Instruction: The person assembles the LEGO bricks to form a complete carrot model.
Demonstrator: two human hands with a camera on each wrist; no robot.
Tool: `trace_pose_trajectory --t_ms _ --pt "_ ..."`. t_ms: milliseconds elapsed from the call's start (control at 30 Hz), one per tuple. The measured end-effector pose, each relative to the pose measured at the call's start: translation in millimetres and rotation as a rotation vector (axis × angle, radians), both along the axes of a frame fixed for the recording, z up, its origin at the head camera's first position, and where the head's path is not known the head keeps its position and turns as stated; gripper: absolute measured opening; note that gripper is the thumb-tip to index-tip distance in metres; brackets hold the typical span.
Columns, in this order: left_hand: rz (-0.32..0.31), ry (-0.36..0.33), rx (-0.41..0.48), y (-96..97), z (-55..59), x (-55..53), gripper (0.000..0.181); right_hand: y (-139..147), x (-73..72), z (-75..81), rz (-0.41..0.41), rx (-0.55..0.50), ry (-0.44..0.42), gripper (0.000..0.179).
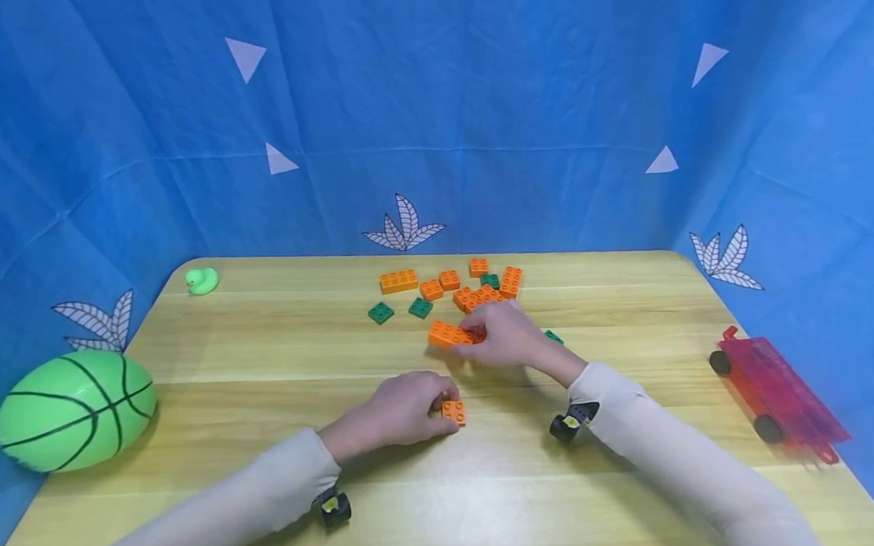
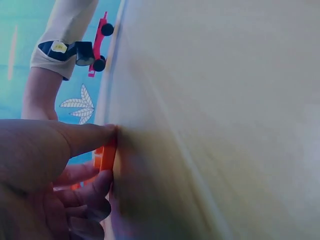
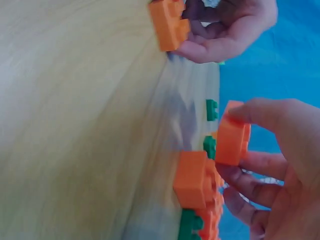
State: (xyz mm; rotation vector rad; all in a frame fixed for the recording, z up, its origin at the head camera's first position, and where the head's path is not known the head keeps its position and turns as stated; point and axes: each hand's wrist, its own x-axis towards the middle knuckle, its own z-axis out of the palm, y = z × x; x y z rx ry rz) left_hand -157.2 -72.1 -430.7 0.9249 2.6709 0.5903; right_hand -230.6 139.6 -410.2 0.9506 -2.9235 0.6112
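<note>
My left hand (image 1: 408, 408) pinches a small square orange building brick (image 1: 454, 412) at the tabletop, thumb on one side and fingers on the other. Up close in the left wrist view, the same brick (image 2: 108, 157) shows between thumb and fingertips. Farther forward, my right hand (image 1: 507, 333) holds a longer orange brick (image 1: 447, 334) by its sides, its right end covered by the fingers. In the right wrist view that brick (image 3: 231, 135) appears raised off the table. Just beyond the right hand lies a cluster of orange bricks (image 1: 476, 296).
More orange bricks (image 1: 398, 281) and green bricks (image 1: 381, 312) lie scattered at the back centre. A green ball (image 1: 77, 410) sits at the left, and a green toy duck (image 1: 201, 281) at the back left. A red toy cart (image 1: 778, 390) stands along the right edge.
</note>
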Motion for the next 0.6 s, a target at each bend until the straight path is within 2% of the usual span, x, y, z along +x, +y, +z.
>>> trace_pose_trajectory --t_ms 133,333,500,600 --pt "0.070 -0.003 -0.001 8.8 -3.4 -0.6 0.034 14.2 -0.4 2.6 0.037 -0.004 -0.040 0.033" --pt "0.122 -0.014 0.027 16.2 -4.5 -2.9 0.036 33.4 0.0 8.1 0.043 -0.038 -0.077 0.042" --pt "0.134 -0.022 0.058 12.9 -6.3 -4.7 0.036 38.1 0.2 10.7 0.072 -0.081 -0.085 0.043" --pt "0.130 -0.044 0.074 8.7 -9.0 -3.8 0.043 38.9 0.8 7.7 0.101 -0.098 -0.104 0.038"
